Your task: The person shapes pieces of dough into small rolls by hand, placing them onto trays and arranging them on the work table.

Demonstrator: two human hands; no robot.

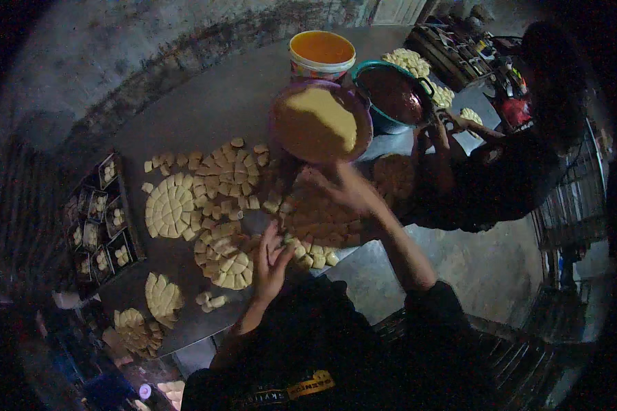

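My left hand [273, 264] is over the near edge of the metal table, thumb and fingers apart, beside several pale dough pieces [315, 255]. My right hand [346, 188] stretches over a shaded spread of cut dough [319, 218], just below a purple basin [300, 130] holding pale yellow contents. It is somewhat blurred, but its fingers look spread with nothing seen in them. Left of my hands are rounds of dough cut into small pieces, among them a pale round [170, 205] and a shaded round [227, 170].
A tray of small tins [122, 255] with dough balls lies at the left. Behind the basin stand a bucket [322, 48] with orange contents and a teal-rimmed pot [391, 92] with dark contents. A co-worker in dark clothes [507, 178] has hands beside the pot.
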